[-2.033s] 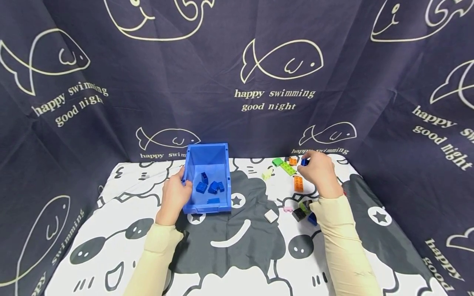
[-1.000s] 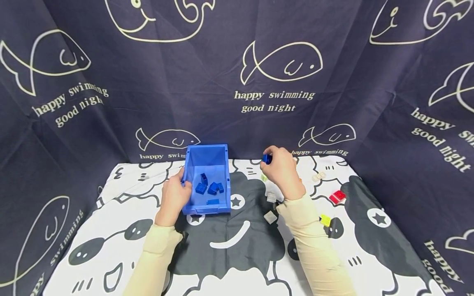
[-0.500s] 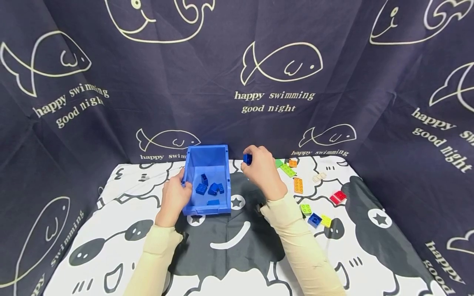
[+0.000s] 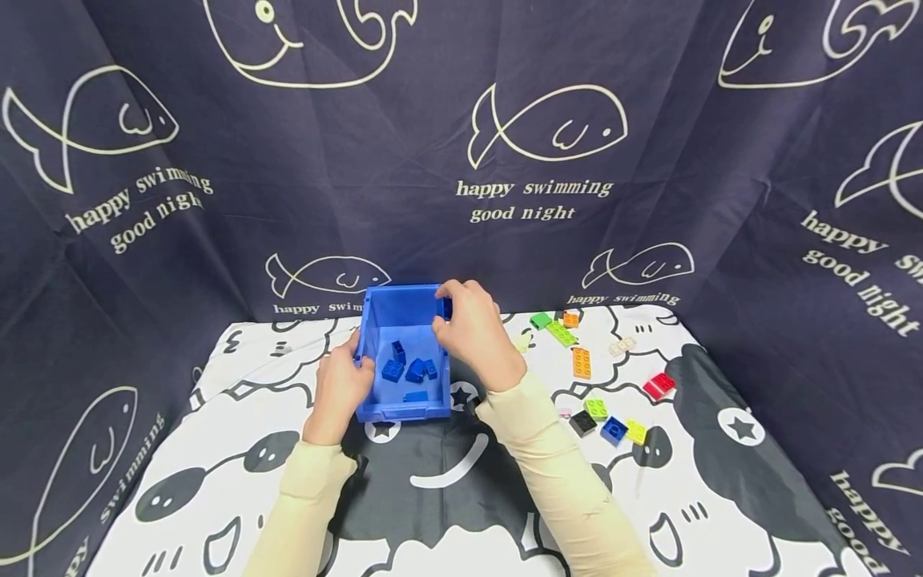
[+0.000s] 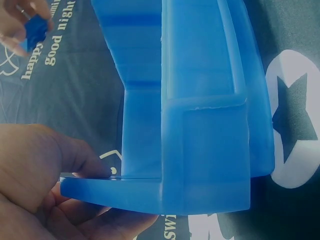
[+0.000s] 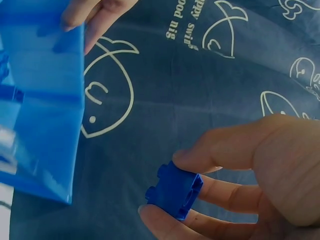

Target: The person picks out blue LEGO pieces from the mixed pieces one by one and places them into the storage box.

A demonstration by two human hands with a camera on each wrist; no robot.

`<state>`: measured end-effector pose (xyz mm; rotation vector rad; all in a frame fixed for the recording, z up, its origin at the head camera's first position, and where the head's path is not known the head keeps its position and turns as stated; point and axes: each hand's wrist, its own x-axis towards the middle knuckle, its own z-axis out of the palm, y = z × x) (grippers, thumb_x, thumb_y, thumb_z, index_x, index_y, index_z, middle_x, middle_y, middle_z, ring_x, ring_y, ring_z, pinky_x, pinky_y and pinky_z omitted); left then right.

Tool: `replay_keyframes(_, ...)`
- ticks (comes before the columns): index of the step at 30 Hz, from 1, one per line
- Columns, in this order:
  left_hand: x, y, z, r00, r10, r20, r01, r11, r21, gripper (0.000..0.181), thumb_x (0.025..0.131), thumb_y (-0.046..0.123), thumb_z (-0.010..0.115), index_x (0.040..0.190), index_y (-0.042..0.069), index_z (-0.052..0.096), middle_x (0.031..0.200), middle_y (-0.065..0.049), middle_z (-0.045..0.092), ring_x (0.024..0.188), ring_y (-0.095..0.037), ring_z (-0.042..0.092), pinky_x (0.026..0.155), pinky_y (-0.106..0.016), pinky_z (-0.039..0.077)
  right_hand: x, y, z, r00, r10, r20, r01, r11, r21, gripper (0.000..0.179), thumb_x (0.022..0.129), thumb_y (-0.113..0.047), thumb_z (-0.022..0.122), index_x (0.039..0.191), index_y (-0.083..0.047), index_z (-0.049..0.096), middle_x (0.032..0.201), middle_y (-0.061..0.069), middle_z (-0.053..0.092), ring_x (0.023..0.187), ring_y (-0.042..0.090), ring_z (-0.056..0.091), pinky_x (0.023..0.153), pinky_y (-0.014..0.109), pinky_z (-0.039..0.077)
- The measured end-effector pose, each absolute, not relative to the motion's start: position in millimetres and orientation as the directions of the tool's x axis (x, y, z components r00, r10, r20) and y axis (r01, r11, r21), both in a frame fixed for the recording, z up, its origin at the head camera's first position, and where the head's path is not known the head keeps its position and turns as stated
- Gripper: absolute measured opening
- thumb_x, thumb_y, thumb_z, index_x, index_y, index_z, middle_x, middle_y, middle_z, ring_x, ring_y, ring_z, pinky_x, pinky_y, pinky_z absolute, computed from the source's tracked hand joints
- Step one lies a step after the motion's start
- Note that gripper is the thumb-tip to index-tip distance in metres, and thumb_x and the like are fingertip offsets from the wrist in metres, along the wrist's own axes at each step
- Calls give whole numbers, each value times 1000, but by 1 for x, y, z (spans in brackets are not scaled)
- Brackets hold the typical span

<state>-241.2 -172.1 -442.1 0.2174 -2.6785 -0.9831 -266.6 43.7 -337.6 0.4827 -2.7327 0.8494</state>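
A blue plastic bin (image 4: pixel 404 413) stands at the middle left, with several blue building bricks (image 4: pixel 392 369) on its floor. My left hand (image 4: pixel 342 388) grips the bin's left wall, thumb on the inner side and fingers outside, as the left wrist view shows close up. My right hand (image 4: pixel 472 332) is at the bin's right rim in the head view. Between its thumb and fingers it pinches a dark blue building brick (image 6: pixel 176 191), studs pointing away from the palm. In the head view the fingers hide most of that brick.
Loose bricks lie on the right of the patterned cloth: green (image 4: pixel 561 332), orange (image 4: pixel 581 363), red (image 4: pixel 659 385), yellow (image 4: pixel 636 432), black (image 4: pixel 582 423) and another blue brick (image 4: pixel 614 431). A dark fish-print curtain (image 4: pixel 548 240) hangs behind.
My right hand has carried the blue brick from the far right of the cloth leftward to the bin's right rim. My left hand and the bin have stayed in place.
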Motion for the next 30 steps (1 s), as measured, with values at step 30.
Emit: replay_keyframes(30, -241, -172, -442, -946, -239, 217, -43, 760, 649, 59, 91, 11, 60, 148, -2, 53, 129, -35, 63, 94, -54, 68, 79, -62, 52, -270, -17, -339, -901, -355, 249, -433, 778, -455, 36, 89, -15, 73, 124, -8, 71, 121, 13, 69, 113, 28, 63, 99, 47, 52)
